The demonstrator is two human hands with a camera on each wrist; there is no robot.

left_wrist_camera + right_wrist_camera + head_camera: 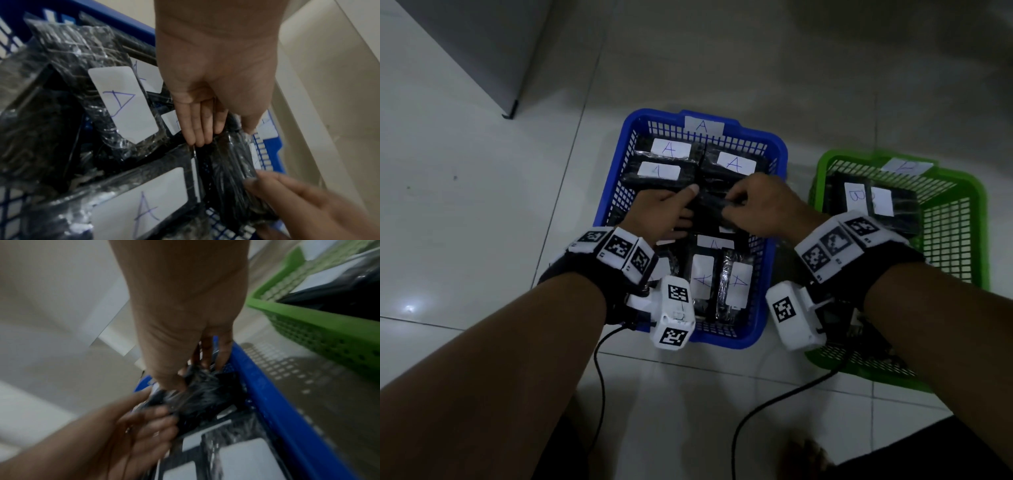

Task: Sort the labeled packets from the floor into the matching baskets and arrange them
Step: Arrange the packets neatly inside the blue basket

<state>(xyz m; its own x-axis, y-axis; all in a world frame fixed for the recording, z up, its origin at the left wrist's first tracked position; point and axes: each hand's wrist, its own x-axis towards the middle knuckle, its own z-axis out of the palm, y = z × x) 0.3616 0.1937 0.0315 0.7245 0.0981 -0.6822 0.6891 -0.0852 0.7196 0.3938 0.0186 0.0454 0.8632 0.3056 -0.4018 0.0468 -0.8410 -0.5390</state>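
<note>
Hands over blue basket [613, 192] on tiled floor [482, 212]. Left hand [666, 214] and right hand [763, 205] both clenched on one black packet [710, 202], thumb and fingers pinching either end, held just above packets labelled A [671, 149] lying inside. Basket tagged A at far rim. Green basket [962, 246] just beside, to the right, with packets marked B [856, 197] inside.

Letters we can read

We read "A" on the blue basket's tag [703, 125] and its packets' labels [670, 149]; "B" on a green-basket packet [856, 196].
</note>
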